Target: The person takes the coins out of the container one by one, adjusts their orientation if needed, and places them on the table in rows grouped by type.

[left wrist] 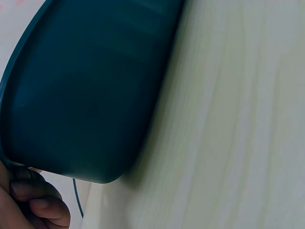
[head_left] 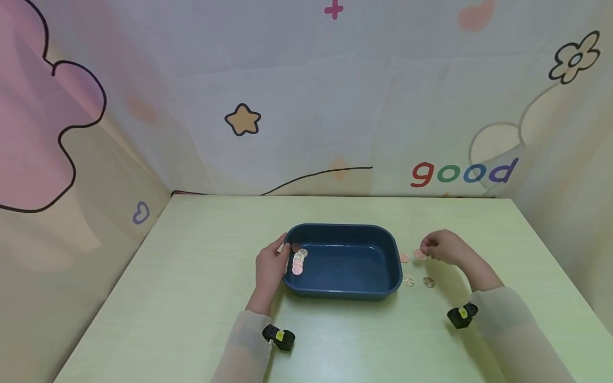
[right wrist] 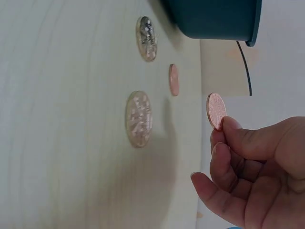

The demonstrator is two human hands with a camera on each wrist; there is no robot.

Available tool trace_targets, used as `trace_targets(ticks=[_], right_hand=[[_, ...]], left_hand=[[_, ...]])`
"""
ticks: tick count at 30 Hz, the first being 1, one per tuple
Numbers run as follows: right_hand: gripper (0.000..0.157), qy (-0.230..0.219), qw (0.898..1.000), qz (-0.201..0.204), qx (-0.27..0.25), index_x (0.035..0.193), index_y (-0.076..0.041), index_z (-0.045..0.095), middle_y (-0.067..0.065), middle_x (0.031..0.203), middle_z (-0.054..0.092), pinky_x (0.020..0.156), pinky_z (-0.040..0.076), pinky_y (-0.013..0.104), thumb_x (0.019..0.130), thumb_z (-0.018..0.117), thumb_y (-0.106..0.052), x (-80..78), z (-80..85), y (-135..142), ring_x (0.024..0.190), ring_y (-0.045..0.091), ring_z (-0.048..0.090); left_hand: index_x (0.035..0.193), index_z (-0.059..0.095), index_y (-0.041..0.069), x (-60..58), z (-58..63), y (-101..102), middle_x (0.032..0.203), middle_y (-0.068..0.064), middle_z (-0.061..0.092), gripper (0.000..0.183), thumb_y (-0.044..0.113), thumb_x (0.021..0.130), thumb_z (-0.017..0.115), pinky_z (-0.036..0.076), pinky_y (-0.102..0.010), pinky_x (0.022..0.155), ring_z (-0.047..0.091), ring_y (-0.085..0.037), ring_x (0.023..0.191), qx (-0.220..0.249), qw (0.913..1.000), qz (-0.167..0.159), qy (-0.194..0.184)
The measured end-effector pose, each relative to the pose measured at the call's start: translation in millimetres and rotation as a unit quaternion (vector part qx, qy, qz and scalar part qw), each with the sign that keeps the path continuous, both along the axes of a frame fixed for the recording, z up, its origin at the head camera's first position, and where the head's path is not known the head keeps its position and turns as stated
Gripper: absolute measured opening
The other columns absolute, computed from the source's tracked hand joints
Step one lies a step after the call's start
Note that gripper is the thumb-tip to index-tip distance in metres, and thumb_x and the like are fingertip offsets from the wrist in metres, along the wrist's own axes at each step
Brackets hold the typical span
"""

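A deep blue rectangular tray (head_left: 345,294) with rounded corners sits on the table. My left hand (head_left: 271,266) grips its left rim, thumb over the edge and fingers curled against the outer wall (left wrist: 86,95). Inside, by that thumb, several coins (head_left: 297,270) lie overlapping in a short row, pinkish copper and pale metallic. To the right of the tray my right hand (head_left: 445,247) pinches a copper coin (right wrist: 217,111) between thumb and forefinger, held above the table. Below it lie another copper coin (right wrist: 174,79) and two larger shiny coins (right wrist: 139,119).
The pale wood-grain table (head_left: 191,298) runs back to a printed cloth backdrop (head_left: 306,133), which also closes off both sides. A small black camera is strapped at each wrist, the right one (head_left: 462,315) over a light sleeve (head_left: 512,324).
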State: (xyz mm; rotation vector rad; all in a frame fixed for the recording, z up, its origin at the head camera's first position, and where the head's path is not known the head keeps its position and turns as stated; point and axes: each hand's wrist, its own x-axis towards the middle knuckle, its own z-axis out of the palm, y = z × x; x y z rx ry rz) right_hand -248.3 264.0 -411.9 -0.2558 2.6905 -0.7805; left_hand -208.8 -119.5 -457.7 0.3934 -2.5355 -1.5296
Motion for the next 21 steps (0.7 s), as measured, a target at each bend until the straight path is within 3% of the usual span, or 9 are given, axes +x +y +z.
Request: trace_targets(ticks=[10, 21], right_hand=[[0.016, -0.033, 0.999, -0.02, -0.002, 0.096, 0.01, 0.064, 0.008, 0.079, 0.056, 0.067, 0.044, 0.03, 0.101, 0.056, -0.003, -7.8, -13.3, 6.7, 0.074, 0.019, 0.05], [0.017, -0.044, 0.998, -0.023, 0.03, 0.096, 0.008, 0.067, 0.008, 0.08, 0.057, 0.067, 0.041, 0.028, 0.099, 0.058, -0.005, -19.3, -23.1, 6.6, 0.075, 0.018, 0.05]], left_hand=[[0.138, 0.066, 0.012, -1.2, -1.4, -0.1, 0.051, 0.007, 0.045, 0.039, 0.019, 0.1, 0.06, 0.03, -0.021, 0.049, 0.04, -0.007, 0.047, -0.003, 1.0, 0.004, -0.005], [0.138, 0.066, 0.013, 0.2, 1.2, -0.1, 0.051, 0.007, 0.043, 0.039, 0.019, 0.1, 0.06, 0.029, -0.022, 0.049, 0.038, -0.008, 0.047, -0.005, 1.0, 0.005, -0.007]])
